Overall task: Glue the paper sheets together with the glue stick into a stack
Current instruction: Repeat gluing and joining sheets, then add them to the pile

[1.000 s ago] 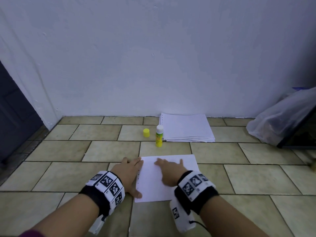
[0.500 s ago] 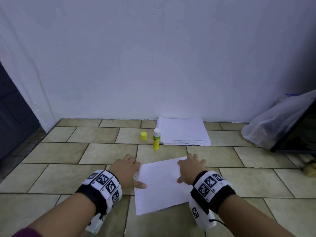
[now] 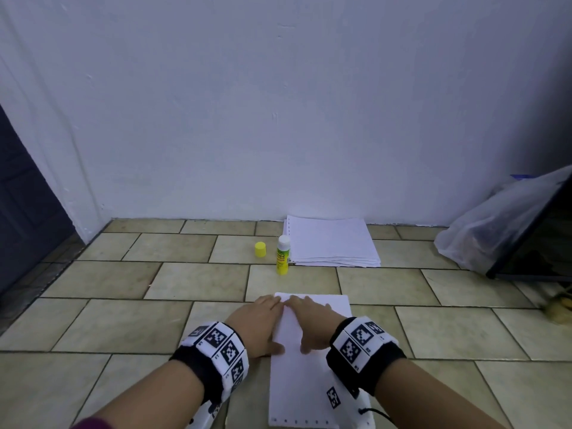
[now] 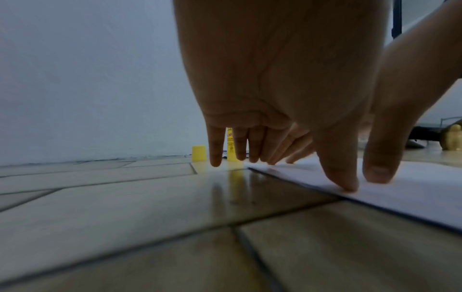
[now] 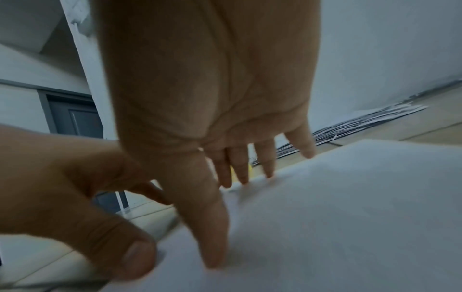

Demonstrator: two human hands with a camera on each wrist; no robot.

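A white sheet of paper (image 3: 305, 379) with punched edges lies on the tiled floor in front of me. My left hand (image 3: 258, 325) rests flat on its left edge, thumb (image 4: 342, 177) pressing the paper (image 4: 412, 189). My right hand (image 3: 309, 323) lies flat on the sheet's upper part, fingers straight on the paper (image 5: 350, 217). Both hands sit side by side, nearly touching. Farther back stands an uncapped yellow glue stick (image 3: 283, 254) with its yellow cap (image 3: 260, 249) to the left. A pile of white sheets (image 3: 331, 241) lies against the wall.
A white wall (image 3: 278, 103) closes the back. A clear plastic bag (image 3: 495, 227) and a dark slanted panel (image 3: 538, 243) stand at the right. A dark door (image 3: 24, 196) is at the left. A yellowish object (image 3: 560, 311) sits at the far right.
The sheet has turned from slanted to lengthwise toward me. My right hand slid left across the paper, ending beside the left hand near the top left corner.
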